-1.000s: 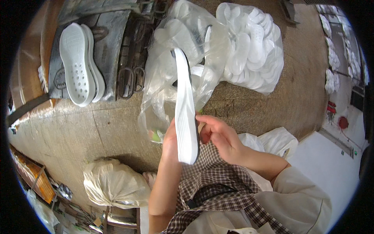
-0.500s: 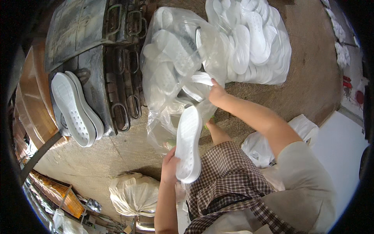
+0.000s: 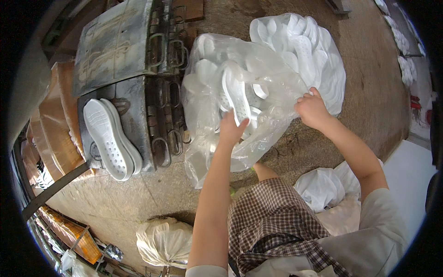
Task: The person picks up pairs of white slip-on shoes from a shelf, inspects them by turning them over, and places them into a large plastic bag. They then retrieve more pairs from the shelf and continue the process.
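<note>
A clear plastic bag (image 3: 281, 134) holding several white shoe soles stands in front of me. Reaching into its mouth, my left hand (image 3: 232, 130) grips the lower end of a white shoe sole (image 3: 236, 90) with small holes, thumb on one side and fingers on the other. My right hand (image 3: 314, 110) is closed on the bag's edge and pulls it out to the right. Other soles lie under and beside the held one, partly hidden by the plastic. Two more white soles (image 3: 108, 138) rest on a dark metal mould to the left.
The metal mould (image 3: 134, 106) has wire handles along its right side. Behind, at the right, stands a second bag (image 3: 330, 74) full of white soles. A tied cream sack (image 3: 164, 242) sits at the lower left, and a white bag (image 3: 320, 187) lies near my right side.
My left hand has carried the sole away from my body and into the bag's mouth. My right hand has moved right, stretching the bag's edge outward.
</note>
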{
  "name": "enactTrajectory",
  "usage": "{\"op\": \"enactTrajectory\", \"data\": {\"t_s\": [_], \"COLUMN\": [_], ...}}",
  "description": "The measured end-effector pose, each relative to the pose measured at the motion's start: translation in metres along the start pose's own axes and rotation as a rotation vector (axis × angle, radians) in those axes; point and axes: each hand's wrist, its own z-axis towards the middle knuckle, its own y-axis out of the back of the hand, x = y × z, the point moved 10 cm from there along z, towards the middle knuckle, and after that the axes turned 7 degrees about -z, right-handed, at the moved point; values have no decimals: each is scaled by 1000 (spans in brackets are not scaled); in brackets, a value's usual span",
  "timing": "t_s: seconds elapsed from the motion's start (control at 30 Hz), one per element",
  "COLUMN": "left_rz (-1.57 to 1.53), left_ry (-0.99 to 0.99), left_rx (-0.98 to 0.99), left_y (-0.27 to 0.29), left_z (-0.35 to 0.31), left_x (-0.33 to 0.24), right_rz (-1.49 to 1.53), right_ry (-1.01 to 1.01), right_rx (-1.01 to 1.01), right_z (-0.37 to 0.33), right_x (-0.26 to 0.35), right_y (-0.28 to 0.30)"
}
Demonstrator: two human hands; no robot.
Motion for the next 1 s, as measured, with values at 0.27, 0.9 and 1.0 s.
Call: {"op": "enactTrajectory", "data": {"t_s": [0.27,0.9,1.0], "left_rz": [19,-710,-663], "left_ry": [287,-550,-624], "left_rx": [216,360,128], "left_y": [122,532,594], "left_z": [-258,-664,-680], "left_x": [47,-241,-238], "right_rz": [157,207,-96], "right_ry": [-122,1174,1155], "right_rx": [-318,-8,91], "right_z": [-5,-174,-130], "right_x": [45,689,719], "right_y": [74,307,321]}}
